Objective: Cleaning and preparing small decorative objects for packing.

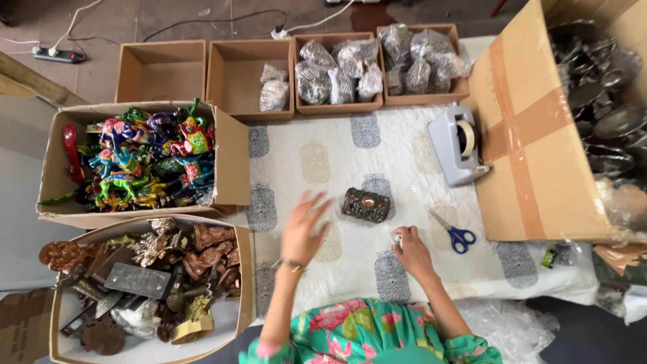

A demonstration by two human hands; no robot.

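Two hands flank a dark ornate box (366, 204) on the surface (404, 155). Left hand (301, 230), fingers spread, hovers beside it. Right hand (411, 251) pinches a small white object (397, 237) near the scissors (455, 233).

left hand (301, 232) open over cloth (397, 152) | right hand (411, 251) pinching small white object (397, 237) | dark box (366, 204) between

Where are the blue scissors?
The blue-handled scissors lie on the patterned cloth, just right of the person's right hand, below the grey tape dispenser and beside the big cardboard box.
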